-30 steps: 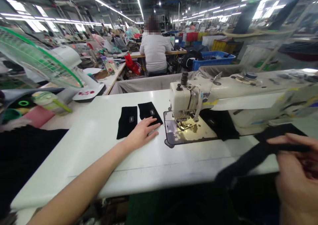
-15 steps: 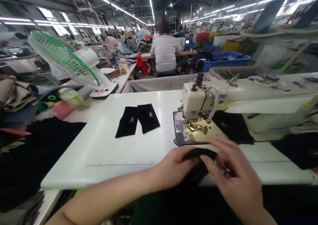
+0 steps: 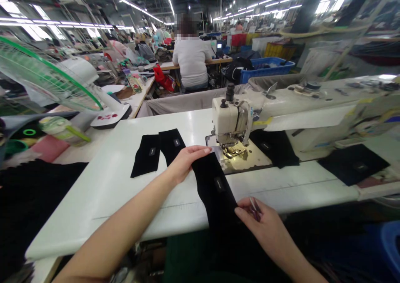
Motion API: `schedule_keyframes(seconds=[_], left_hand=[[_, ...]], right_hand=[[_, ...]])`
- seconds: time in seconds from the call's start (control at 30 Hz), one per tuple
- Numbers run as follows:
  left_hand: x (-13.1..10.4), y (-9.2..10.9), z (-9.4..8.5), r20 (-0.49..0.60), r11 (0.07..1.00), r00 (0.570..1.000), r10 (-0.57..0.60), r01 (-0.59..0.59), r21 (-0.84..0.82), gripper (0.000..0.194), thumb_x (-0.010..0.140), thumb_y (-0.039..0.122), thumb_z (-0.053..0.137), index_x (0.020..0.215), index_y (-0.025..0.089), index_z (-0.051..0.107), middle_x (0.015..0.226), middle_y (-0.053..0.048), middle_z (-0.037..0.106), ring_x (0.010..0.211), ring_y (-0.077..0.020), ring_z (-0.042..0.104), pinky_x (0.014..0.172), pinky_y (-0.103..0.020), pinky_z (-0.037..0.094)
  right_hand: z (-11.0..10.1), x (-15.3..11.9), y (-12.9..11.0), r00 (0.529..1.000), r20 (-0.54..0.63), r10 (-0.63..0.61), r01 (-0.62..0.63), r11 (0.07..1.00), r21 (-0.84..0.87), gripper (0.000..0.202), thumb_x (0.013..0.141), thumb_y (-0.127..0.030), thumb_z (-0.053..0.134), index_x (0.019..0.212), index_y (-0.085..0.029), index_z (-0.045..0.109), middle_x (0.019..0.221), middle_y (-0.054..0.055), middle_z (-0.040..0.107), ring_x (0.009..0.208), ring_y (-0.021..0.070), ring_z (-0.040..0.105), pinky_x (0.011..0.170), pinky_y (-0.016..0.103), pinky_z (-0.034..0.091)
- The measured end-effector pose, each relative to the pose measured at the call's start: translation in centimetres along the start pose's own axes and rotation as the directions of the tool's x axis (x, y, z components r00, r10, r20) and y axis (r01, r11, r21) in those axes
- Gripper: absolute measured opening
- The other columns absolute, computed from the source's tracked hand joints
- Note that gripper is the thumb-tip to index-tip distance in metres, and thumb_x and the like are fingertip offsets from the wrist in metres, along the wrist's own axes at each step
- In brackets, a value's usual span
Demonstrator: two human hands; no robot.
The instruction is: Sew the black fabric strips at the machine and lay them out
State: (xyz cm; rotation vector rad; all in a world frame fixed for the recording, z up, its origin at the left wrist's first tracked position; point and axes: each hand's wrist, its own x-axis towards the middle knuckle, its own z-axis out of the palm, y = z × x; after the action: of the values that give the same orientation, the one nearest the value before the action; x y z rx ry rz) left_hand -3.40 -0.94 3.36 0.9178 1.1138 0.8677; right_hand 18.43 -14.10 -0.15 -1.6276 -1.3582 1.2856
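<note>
A black fabric piece point(image 3: 215, 191) with a small dark label is stretched between my hands over the front edge of the white table point(image 3: 109, 183). My left hand point(image 3: 189, 160) pinches its upper left corner, close to the sewing machine's metal plate point(image 3: 253, 160). Lower down, my right hand point(image 3: 258, 216) grips the right edge and also keeps small metal snips point(image 3: 255, 209) in its palm. Two labelled black pieces, a left one point(image 3: 146, 156) and a right one point(image 3: 171, 143), lie beyond my left hand.
The sewing machine head point(image 3: 229, 120) stands just past the cloth. More black pieces lie under its arm point(image 3: 276, 147) and at the right point(image 3: 353, 164). A fan point(image 3: 78, 79) is at left; a person in white point(image 3: 191, 62) sits ahead.
The black fabric, bunched between my hands before, is now spread out with its label showing. My left hand has moved up and left, my right hand slightly down and left. The view has shifted right.
</note>
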Motion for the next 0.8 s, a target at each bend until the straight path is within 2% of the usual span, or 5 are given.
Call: schedule_keyframes(seconds=[0.13,0.37,0.53,0.67,0.8], left_hand=[[2.3,1.6,-0.5,0.093,0.924,0.995,0.032,-0.065,0.377,0.026,0.062,0.036,0.087,0.078,0.018,0.079,0.083,-0.004,0.076,0.084,-0.0181,0.066,0.09,-0.033,0.047],[5.6,-0.4,1.3,0.173,0.788,0.961,0.217,-0.277,0.55,0.012,0.072,0.028,0.077,0.079,0.018,0.077,0.079,-0.003,0.074,0.076,-0.0168,0.065,0.081,-0.033,0.051],[6.4,-2.8,2.7,0.256,0.367,0.823,0.507,-0.474,0.8,0.004,0.079,0.019,0.074,0.083,0.018,0.075,0.087,-0.005,0.069,0.084,-0.0199,0.063,0.081,-0.034,0.05],[5.2,-3.2,3.0,0.314,0.023,0.713,0.627,-0.419,0.908,0.009,0.082,0.023,0.076,0.088,0.019,0.072,0.096,-0.008,0.066,0.094,-0.0264,0.06,0.082,-0.041,0.048],[4.8,-3.5,2.2,0.429,-0.001,0.691,0.582,-0.527,0.85,0.01,0.091,0.023,0.067,0.084,0.018,0.073,0.088,-0.007,0.065,0.086,-0.0216,0.06,0.08,-0.036,0.05]], right_hand=[[-0.3,0.1,0.0,0.998,-0.039,-0.05,0.049,0.999,-0.019,0.031,0.077,-0.049,0.06,0.079,-0.019,0.069,0.065,0.001,0.067,0.058,0.0175,0.06,0.057,0.028,0.05],[-0.1,-0.2,1.5,0.987,-0.051,-0.155,0.15,0.985,-0.088,0.03,0.085,-0.04,0.056,0.101,-0.019,0.072,0.08,0.004,0.072,0.068,0.02,0.068,0.064,0.031,0.055],[-0.1,-0.7,2.4,0.954,-0.082,-0.288,0.27,0.945,-0.183,0.022,0.096,-0.035,0.051,0.106,-0.022,0.065,0.089,0.004,0.071,0.076,0.019,0.069,0.069,0.03,0.056],[-0.7,-1.0,2.7,0.904,-0.003,-0.428,0.412,0.871,-0.268,0.014,0.093,-0.026,0.057,0.104,-0.023,0.066,0.09,0.003,0.069,0.073,0.0169,0.066,0.068,0.028,0.056],[-1.0,-0.7,3.3,0.79,0.078,-0.608,0.593,0.728,-0.344,0.022,0.096,-0.014,0.048,0.108,-0.021,0.065,0.096,0.006,0.067,0.079,0.0164,0.067,0.07,0.027,0.056]])
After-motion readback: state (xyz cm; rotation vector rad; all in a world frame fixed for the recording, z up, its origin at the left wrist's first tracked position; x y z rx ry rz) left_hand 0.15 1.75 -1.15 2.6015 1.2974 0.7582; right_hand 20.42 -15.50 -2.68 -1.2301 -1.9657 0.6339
